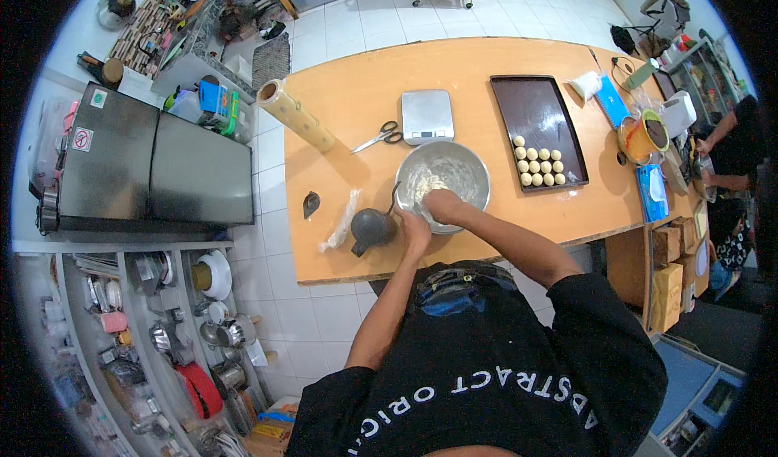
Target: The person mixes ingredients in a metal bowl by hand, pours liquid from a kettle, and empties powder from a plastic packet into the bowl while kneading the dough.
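Observation:
A metal mixing bowl (478,161) stands near the table's front edge, its inside smeared with pale flour. Crumbly pale dough (427,183) lies in the bowl. My left hand (415,228) is closed on the bowl's near-left rim. Inside the bowl, my right hand (442,207) is curled into the dough, its fingertips partly hidden. Just left of my left hand is a dark grey rounded vessel (373,228) with a thin curved spout. Behind the bowl sits a silver kitchen scale (426,113). Scissors (381,136) lie beside the scale.
On the right, a dark baking tray (531,104) holds several round dough balls (539,166). A roll of plastic film (296,117) and a crumpled plastic strip (342,222) lie at left. Bowls and packets crowd the right end, where another person's hands (707,161) work. A fridge (154,161) stands left.

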`<state>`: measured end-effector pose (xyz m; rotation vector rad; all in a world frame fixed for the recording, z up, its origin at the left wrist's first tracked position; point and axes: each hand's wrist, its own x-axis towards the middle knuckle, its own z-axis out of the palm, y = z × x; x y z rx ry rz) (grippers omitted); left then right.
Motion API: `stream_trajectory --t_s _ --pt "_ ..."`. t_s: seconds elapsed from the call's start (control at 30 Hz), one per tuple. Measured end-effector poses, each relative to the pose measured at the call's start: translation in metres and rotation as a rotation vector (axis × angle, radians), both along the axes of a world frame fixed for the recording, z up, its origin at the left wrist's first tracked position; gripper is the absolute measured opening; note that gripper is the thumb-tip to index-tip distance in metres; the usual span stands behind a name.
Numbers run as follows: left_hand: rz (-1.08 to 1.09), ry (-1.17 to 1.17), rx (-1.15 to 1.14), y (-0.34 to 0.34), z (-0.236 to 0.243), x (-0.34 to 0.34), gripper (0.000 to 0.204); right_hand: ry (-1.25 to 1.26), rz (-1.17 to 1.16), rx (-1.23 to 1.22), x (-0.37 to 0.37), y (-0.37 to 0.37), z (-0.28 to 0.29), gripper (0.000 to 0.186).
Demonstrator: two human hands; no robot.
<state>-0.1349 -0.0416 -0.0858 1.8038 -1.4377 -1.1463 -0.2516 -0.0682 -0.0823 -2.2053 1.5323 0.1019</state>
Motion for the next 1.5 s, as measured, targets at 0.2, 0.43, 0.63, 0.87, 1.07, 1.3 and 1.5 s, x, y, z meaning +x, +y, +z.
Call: stream_trajectory --t_s 0.2,0.43,0.63,0.87,1.07,1.3,1.5 --pt "-0.023 0.152 0.072 0.000 0.009 0.000 0.051 0.002 0.004 0.042 -0.025 0.017 0.010 0.016" --pt "-0.086 -0.004 0.001 0.002 0.009 0.000 0.054 -0.043 -0.235 -0.183 -0.036 -0.015 -0.005 0.020" --pt "-0.084 -0.067 -0.040 0.004 -0.003 0.000 0.055 -0.046 -0.147 -0.090 -0.002 -0.006 -0.007 0.013" --pt "-0.060 -0.011 0.030 0.003 0.010 -0.003 0.054 0.068 0.066 0.122 -0.019 0.018 0.017 0.013" --pt "-0.071 0.013 0.064 0.000 0.001 -0.004 0.054 -0.102 -0.117 -0.062 -0.043 0.006 0.002 0.013" --pt "-0.027 0.002 -0.012 -0.003 -0.031 0.000 0.057 -0.128 -0.249 -0.188 -0.026 -0.008 -0.007 0.011" --pt "-0.036 0.081 -0.004 -0.001 -0.011 -0.002 0.050 -0.039 -0.034 0.013 -0.023 0.013 -0.008 0.012"
